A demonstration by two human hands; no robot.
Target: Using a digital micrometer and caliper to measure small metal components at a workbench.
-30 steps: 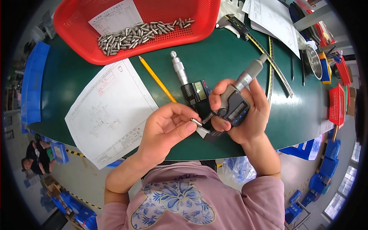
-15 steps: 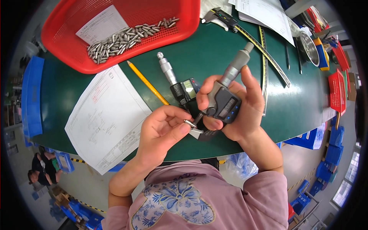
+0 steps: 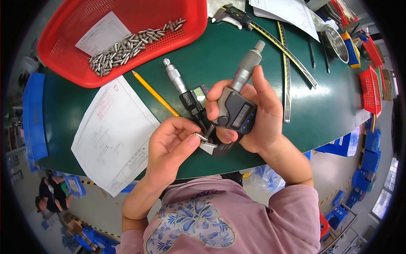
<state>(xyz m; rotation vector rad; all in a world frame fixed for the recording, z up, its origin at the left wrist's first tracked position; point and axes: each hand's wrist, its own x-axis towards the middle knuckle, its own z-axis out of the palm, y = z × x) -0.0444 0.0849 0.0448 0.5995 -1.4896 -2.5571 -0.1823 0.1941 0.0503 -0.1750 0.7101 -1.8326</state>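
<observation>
A digital micrometer (image 3: 240,111) with a small screen and blue buttons rests in my right hand (image 3: 267,114), its fingers wrapped round the frame. Its grey thimble points up and away from me. Between thumb and fingertips, my left hand (image 3: 171,146) pinches a small shiny metal pin (image 3: 201,136). The pin lies at the gap between the micrometer's measuring faces; whether both faces touch it I cannot tell. Just beyond my hands, a second digital micrometer (image 3: 187,95) lies on the green table, partly hidden by them.
A red plastic basket (image 3: 169,44) holds many similar pins and a paper slip. A yellow pencil (image 3: 155,93) lies beside a drawing sheet (image 3: 112,135). Farther right are a digital caliper (image 3: 270,36), papers (image 3: 287,12) and a metal bowl (image 3: 336,44). Someone else (image 3: 54,192) is at the far left.
The view has shifted slightly, so the table things appear moved. The pin in my left hand remains at the micrometer's gap, and both hands keep their hold.
</observation>
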